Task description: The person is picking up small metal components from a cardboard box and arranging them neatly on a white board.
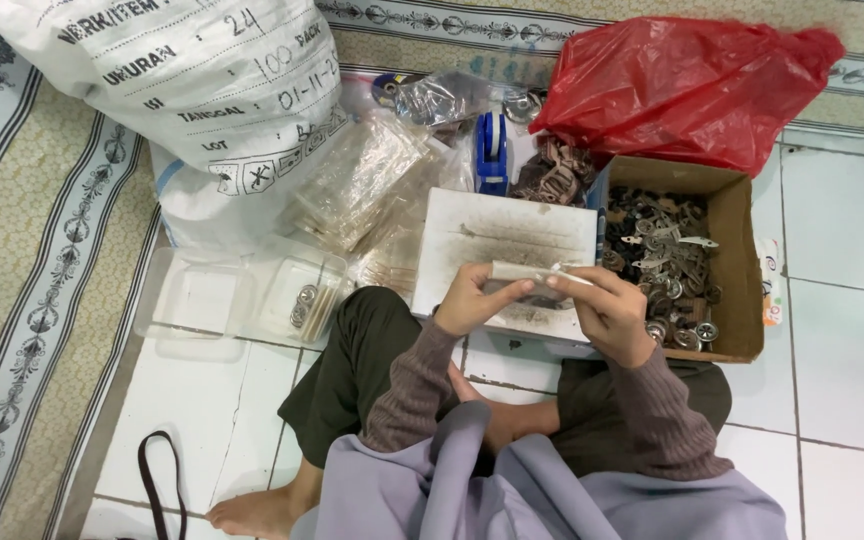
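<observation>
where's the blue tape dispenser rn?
Head view, upper centre: the blue tape dispenser stands on the floor just behind the white box, between the clear plastic packets and a pile of brown metal parts.

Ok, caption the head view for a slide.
Seated on a tiled floor, left hand and right hand hold a small clear packet beside a cardboard box of metal parts.

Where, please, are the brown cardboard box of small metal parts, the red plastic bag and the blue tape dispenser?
Brown cardboard box (735, 262), head view, on its right wall.
Red plastic bag (687, 85), head view, on its crumpled middle.
Blue tape dispenser (492, 152), head view, on its body.
</observation>
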